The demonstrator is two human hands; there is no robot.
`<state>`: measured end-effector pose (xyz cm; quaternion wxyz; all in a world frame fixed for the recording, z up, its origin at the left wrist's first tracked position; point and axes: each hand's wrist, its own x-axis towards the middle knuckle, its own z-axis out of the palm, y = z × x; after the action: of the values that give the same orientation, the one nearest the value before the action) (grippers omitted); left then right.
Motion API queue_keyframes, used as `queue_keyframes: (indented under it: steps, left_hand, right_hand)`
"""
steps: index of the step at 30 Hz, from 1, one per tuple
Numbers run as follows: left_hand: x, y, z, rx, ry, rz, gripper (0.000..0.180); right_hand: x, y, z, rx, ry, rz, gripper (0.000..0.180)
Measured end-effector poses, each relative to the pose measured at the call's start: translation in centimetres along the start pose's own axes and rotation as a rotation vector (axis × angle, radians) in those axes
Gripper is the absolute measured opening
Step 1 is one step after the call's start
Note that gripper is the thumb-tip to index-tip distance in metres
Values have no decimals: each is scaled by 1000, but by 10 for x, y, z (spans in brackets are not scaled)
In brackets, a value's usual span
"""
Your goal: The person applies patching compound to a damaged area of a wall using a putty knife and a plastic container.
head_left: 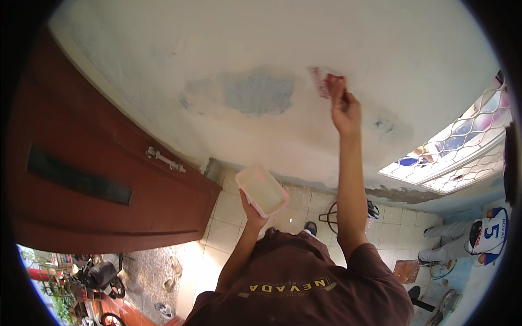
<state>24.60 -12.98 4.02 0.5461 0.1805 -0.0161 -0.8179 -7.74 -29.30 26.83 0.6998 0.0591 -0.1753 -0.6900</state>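
My left hand [252, 215] grips a pale rectangular plastic tub [286, 201] from its left side and underneath. The tub is tilted, and smooth whitish material shows inside. Raised against the off-white wall [217, 32], my right hand [346, 111] is closed around a flat reddish scraper [321, 84], smeared by motion. Whether its edge touches the wall I cannot tell. Left of the scraper, a bare blue-grey patch [258, 89] shows on the wall. A smaller dark patch [384, 126] lies to the right of my wrist.
A brown door [109, 146] with a metal handle [165, 159] stands at left. To the right is a window with a white grille [457, 146]. Another person [486, 234] is at the far right. Tiled floor [296, 198] runs below, with a dark-framed object [329, 216] by the wall.
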Motion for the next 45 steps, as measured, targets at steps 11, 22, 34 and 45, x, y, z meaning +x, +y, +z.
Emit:
queue_keyframes:
  steps: [11,22,34,45]
  left_hand:
    - [7,10,-8,1,-11,31,74]
    - [4,31,-3,20,-71,2,74]
    - [10,16,23,80,-314,-64,76]
    - [0,-26,27,41,-159,-291,81]
  right_hand:
    - [-25,39,-164,-374,405,64,38]
    - [-4,8,-4,-63,-106,-28,47]
    - [-196,123,-48,-2244,157,136,16]
    - [-213,139,-69,-2682,140,-78,15]
